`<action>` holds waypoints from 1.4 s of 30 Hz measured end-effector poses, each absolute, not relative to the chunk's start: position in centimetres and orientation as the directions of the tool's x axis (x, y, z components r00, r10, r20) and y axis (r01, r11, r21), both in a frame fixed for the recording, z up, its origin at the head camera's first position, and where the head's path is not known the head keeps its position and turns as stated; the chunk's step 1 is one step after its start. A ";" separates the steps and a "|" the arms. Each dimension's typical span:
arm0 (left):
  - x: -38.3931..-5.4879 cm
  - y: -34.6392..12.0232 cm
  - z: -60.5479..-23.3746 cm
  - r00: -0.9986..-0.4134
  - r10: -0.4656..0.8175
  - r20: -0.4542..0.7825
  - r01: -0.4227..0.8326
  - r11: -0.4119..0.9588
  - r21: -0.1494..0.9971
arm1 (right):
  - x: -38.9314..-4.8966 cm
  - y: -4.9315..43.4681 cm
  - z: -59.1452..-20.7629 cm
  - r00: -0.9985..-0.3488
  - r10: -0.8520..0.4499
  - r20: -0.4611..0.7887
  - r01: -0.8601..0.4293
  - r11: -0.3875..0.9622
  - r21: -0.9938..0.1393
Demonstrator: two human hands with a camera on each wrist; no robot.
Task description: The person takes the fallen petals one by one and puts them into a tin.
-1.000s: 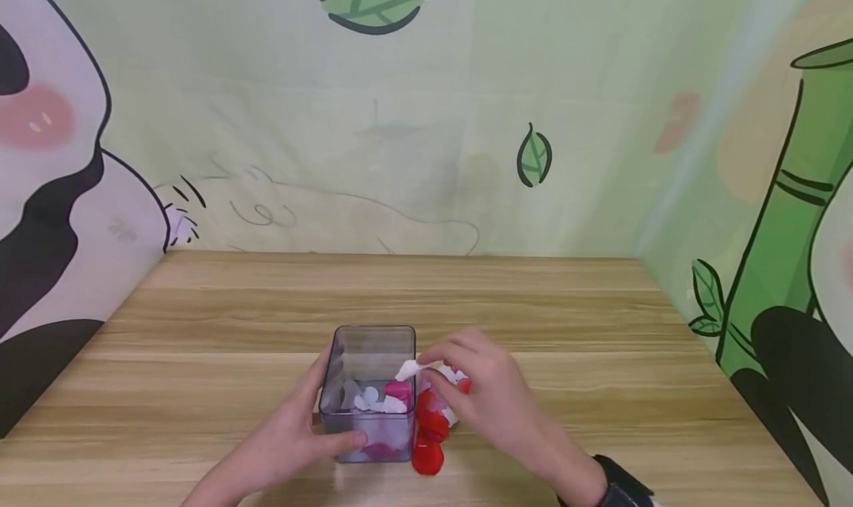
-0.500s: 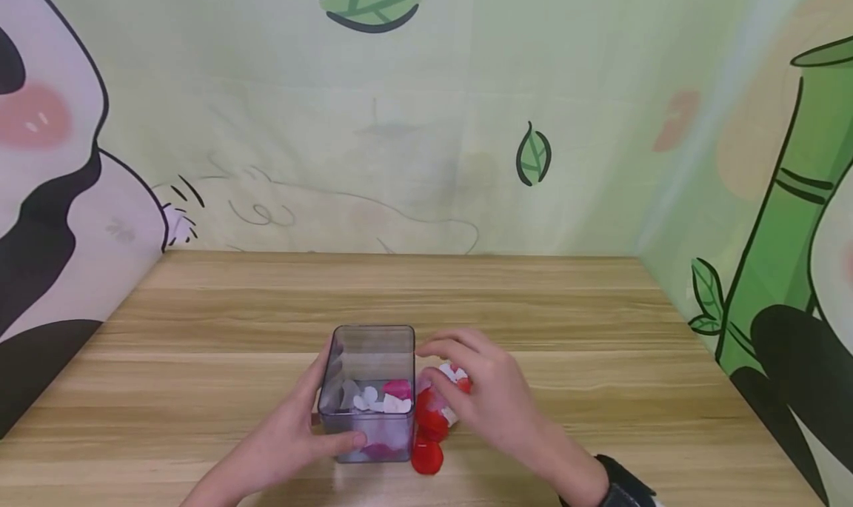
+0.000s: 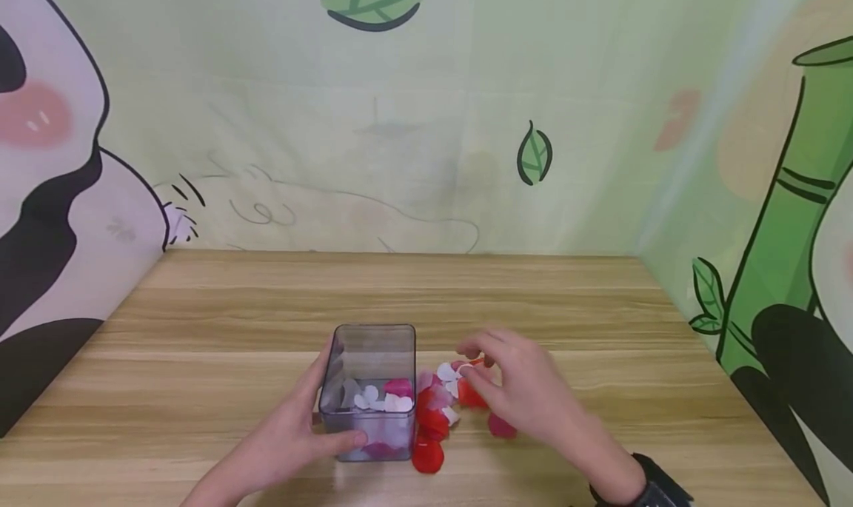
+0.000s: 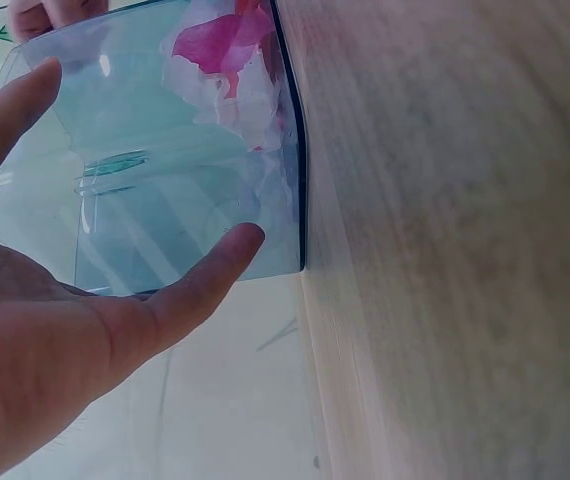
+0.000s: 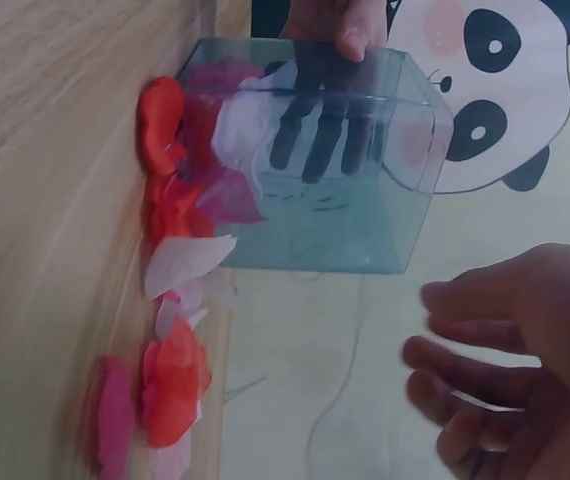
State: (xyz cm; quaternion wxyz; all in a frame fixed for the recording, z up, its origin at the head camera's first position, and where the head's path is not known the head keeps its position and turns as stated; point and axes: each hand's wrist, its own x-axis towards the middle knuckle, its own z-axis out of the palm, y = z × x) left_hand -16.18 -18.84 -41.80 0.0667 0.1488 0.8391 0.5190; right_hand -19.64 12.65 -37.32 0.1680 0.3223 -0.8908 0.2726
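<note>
A clear, smoke-tinted plastic box [image 3: 366, 437] stands on the table, with white and magenta flower petals [image 3: 397, 388] inside. My left hand [image 3: 293, 425] grips its left side, thumb across the front wall; in the right wrist view the fingers of the left hand [image 5: 327, 130] show through the plastic. To the right of the box lies a loose pile of red, pink and white petals [image 3: 433, 411]. Over the right part of this pile hovers my right hand [image 3: 526, 388]. In the right wrist view its fingers are loosely bent, with nothing visible between them.
The wood-grain table [image 3: 266, 300] extends back to a printed cloth backdrop [image 3: 300, 137] with pandas, leaves and bamboo. A single magenta petal [image 3: 501, 425] lies at the pile's right edge, below my right wrist. A red petal [image 3: 428, 455] lies closest to the front.
A white petal pinched in my right hand over the box rim has dropped in. The right hand has moved right, away from the box, above the pile. My left hand stays in place.
</note>
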 end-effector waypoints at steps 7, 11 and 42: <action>-16.1 -18.9 -41.8 -0.946 0.320 0.053 0.194 0.425 0.884 | -19.7 13.8 -37.6 -0.855 -0.514 0.063 -0.499 0.784 -0.369; -16.1 -18.8 -41.8 -0.947 0.319 0.047 0.186 0.418 0.889 | -19.9 14.2 -38.2 -0.844 -0.531 -0.081 -0.482 0.815 -0.323; -16.0 -18.8 -41.9 -0.940 0.332 0.079 0.217 0.401 0.890 | -20.7 14.9 -40.8 -0.817 -0.559 -0.142 -0.500 0.809 -0.308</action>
